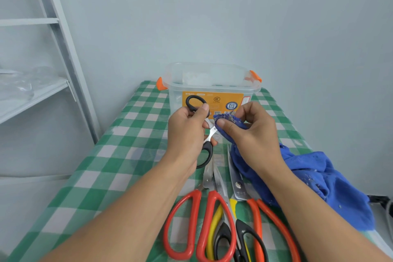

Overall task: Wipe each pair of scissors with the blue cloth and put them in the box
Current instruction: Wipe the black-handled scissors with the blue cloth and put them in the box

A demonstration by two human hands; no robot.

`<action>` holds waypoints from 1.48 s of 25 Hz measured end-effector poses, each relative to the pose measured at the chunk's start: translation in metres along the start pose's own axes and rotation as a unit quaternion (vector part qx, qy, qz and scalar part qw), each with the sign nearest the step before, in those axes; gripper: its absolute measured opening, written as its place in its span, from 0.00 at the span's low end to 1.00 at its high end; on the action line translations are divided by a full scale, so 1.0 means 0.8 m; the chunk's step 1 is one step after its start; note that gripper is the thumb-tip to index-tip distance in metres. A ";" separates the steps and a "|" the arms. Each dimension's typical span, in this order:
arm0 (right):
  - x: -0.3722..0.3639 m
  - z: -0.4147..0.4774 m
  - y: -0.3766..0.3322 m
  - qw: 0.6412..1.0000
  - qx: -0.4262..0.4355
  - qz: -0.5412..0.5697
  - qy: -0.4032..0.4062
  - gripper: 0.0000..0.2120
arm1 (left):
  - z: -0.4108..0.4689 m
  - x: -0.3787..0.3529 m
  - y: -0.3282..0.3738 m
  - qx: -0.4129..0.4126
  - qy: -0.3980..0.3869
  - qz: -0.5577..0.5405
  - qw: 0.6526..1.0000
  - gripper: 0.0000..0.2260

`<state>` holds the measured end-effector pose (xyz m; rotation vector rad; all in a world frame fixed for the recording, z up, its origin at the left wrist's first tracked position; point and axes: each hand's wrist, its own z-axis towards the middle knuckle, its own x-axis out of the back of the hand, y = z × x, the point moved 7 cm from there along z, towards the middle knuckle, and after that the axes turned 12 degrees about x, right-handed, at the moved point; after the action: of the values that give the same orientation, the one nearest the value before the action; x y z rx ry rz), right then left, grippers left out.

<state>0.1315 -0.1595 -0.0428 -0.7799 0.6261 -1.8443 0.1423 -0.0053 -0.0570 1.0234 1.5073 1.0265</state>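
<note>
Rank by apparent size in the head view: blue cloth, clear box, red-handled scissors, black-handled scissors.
1. blue cloth, largest.
2-3. clear box and red-handled scissors look alike; the scissors lie nearer the camera, so unranked.
4. black-handled scissors, smallest, partly hidden by the left hand.

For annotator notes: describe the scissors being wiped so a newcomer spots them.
On the green checked table, in front of the clear box, the left hand holds black-handled scissors. Only this pair is lifted, blade pinched in the blue cloth; the other pairs lie flat.
</note>
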 end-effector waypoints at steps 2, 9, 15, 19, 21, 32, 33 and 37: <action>0.000 0.001 0.001 1.000 -0.021 0.014 0.011 0.15 | -0.001 0.001 0.002 0.002 -0.001 -0.001 1.000 0.11; 0.042 0.007 0.016 0.978 -0.096 0.103 0.151 0.14 | -0.005 -0.006 -0.002 0.007 -0.024 0.015 1.000 0.12; 0.030 0.002 0.000 0.984 -0.066 0.133 0.099 0.13 | 0.005 0.005 0.000 -0.001 0.004 0.023 1.000 0.10; -0.001 -0.003 -0.005 0.997 -0.017 0.070 -0.003 0.15 | 0.004 0.008 0.001 -0.029 0.021 0.034 0.999 0.09; -0.009 -0.005 -0.006 0.999 0.011 0.028 -0.024 0.16 | 0.001 0.004 0.001 -0.043 0.019 0.036 0.998 0.08; 0.026 0.008 0.012 0.992 -0.046 0.033 0.110 0.17 | -0.004 0.000 0.006 -0.058 0.000 0.057 0.997 0.08; 0.034 0.008 0.016 0.990 -0.052 0.037 0.129 0.16 | -0.004 0.001 0.005 -0.055 0.002 0.056 0.997 0.08; 0.050 0.007 0.020 0.982 -0.057 0.055 0.174 0.14 | 0.000 0.005 0.006 -0.046 0.007 0.044 0.998 0.09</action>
<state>0.1339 -0.2032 -0.0413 -0.4851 0.9852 -1.8689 0.1418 0.0001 -0.0537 1.0277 1.4232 1.1570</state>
